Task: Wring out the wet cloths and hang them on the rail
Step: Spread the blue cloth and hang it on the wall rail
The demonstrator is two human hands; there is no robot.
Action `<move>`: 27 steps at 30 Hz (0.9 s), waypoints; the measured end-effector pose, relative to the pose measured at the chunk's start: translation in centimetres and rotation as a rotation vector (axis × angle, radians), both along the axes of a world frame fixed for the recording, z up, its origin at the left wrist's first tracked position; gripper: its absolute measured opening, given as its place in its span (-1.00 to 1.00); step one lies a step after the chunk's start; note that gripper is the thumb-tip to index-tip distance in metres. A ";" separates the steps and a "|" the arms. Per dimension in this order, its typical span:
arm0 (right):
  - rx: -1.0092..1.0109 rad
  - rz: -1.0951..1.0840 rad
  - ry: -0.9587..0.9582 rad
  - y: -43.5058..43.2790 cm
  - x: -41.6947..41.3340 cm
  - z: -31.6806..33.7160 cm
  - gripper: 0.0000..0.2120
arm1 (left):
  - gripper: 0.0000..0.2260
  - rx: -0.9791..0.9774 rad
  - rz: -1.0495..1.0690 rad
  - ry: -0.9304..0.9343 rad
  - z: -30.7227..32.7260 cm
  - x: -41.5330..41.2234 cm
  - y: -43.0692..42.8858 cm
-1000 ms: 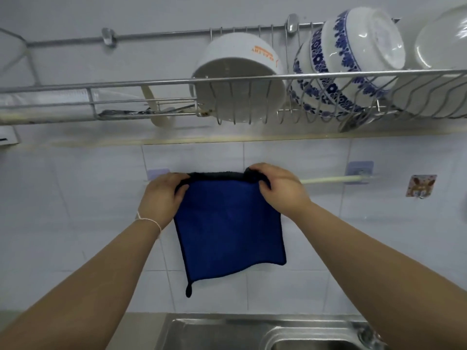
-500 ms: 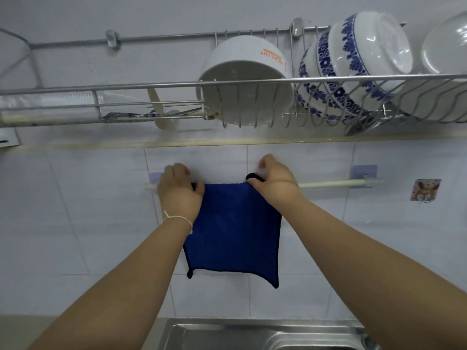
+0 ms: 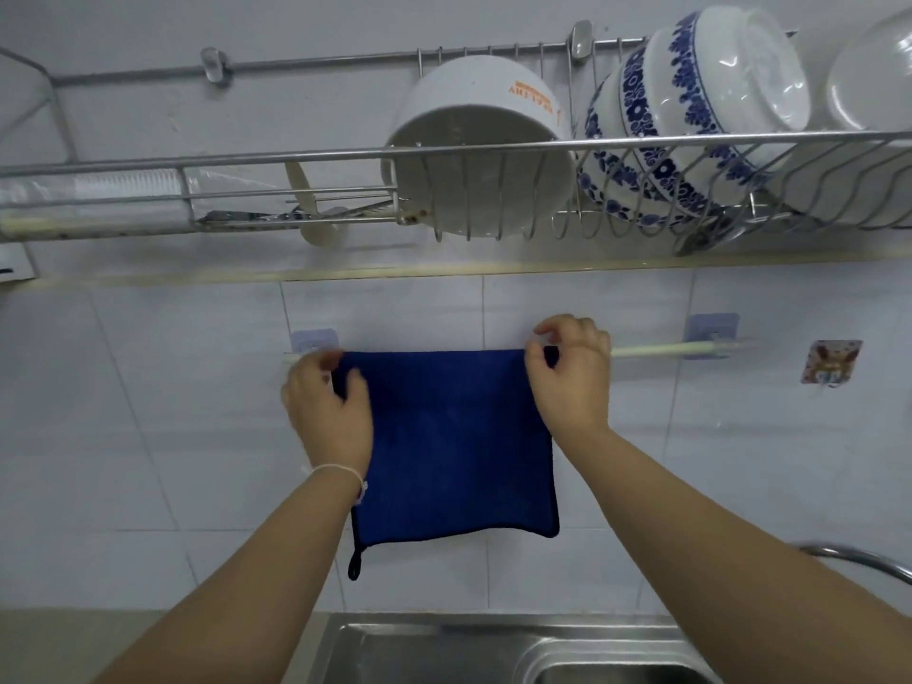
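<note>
- Right fingers [image 3: 543, 355] pinch the top right corner of a blue cloth [image 3: 454, 436] where it folds over a pale rail [image 3: 656, 349]; the right hand [image 3: 572, 382] sits at the fold, index finger lifted clear.
- Left hand [image 3: 328, 412] rests on the cloth's upper left edge, fingers curled against the fabric — blurred, so whether it grips or only presses cannot be told. A thin white band [image 3: 340, 470] circles that wrist.
- The cloth hangs flat and near square against the wall, its fold running left to right along the rail, its faces dropping straight down. It has a dark bound hem and a small black loop [image 3: 353, 567] dangling from the lower left corner.
- The rail is a slim horizontal rod held by two translucent stick-on hooks [image 3: 710, 333], one at each end, on a white tiled wall [image 3: 148, 436] with grey grout lines.
- To the right, a small square sticker [image 3: 831, 360] with a cartoon figure.
- Above, a steel wire rack [image 3: 493, 150] is fixed to the wall — it carries a plain white pot [image 3: 474, 140] lying on its side, blue-and-white patterned bowls [image 3: 691, 116] and clear glassware [image 3: 873, 76] at the far right.
- Below, the rim of a stainless steel sink [image 3: 444, 639]; a curved metal tap [image 3: 858, 560] enters from the right.
</note>
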State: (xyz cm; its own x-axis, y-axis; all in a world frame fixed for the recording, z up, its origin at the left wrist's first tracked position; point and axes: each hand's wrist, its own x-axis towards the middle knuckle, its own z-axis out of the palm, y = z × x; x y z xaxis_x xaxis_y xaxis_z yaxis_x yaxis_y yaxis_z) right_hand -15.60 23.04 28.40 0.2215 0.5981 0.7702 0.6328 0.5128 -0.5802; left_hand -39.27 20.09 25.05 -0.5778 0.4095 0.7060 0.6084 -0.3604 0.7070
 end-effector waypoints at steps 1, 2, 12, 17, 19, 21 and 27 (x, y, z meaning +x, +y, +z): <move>-0.007 -0.053 0.117 -0.5 0.2 -0.5 -0.89 | -0.73 -0.044 -0.027 -0.208 -1.1 0.1 -0.1; -0.034 -0.104 0.231 -0.8 0.3 -1.0 -0.89 | -0.66 -0.116 -0.128 -0.425 -1.8 0.1 -0.1; -0.468 0.151 0.485 -0.9 1.6 -3.4 -0.86 | -0.82 -0.362 -0.380 -0.486 -2.0 -2.4 -0.8; -0.281 0.060 0.616 -1.2 2.6 -1.5 -0.91 | -0.91 -0.255 -0.337 -0.397 1.9 -2.9 -1.2; -0.232 0.105 0.509 -1.4 1.9 -0.2 -0.89 | -0.90 -0.235 -0.286 -0.443 3.8 -4.0 -0.4; -0.225 0.139 0.391 -1.1 1.2 1.1 -0.88 | -0.75 -0.247 -0.223 -0.466 4.7 -5.5 0.2; -0.346 0.045 0.351 1.2 1.1 3.4 -0.83 | -0.73 -0.359 -0.050 -0.168 5.9 -4.9 1.0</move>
